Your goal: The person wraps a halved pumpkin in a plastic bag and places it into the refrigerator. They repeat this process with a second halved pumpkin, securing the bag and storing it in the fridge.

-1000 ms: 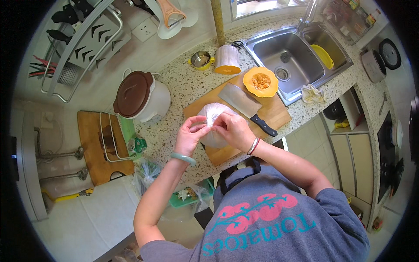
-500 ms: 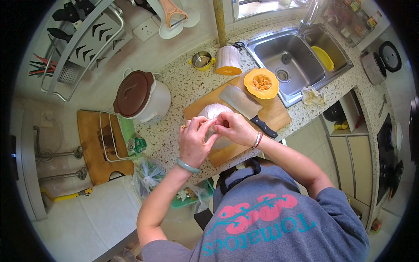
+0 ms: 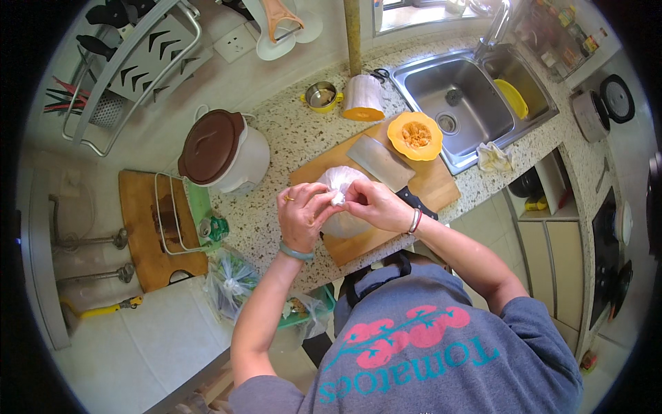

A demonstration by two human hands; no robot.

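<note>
Showing again between both hands [image 3: 301,217] [image 3: 381,206], the bag neck [image 3: 337,198] seems twisted.

Bright light, bowed edges, black corners

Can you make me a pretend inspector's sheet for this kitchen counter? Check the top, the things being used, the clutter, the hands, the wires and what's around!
Surface: speckled countertop, wooden cutting board on it.
Job's things: pale plastic bag on the board, top gathered; contents unclear.
Clutter: cleaver, blade flat on the board; cut pumpkin half; pumpkin piece; small yellow-handled pot.
Grippers: bare left hand and right hand pinch the bag's top.
Cables: nothing certain.
Surroundings: double sink; brown-lidded white cooker.
</note>
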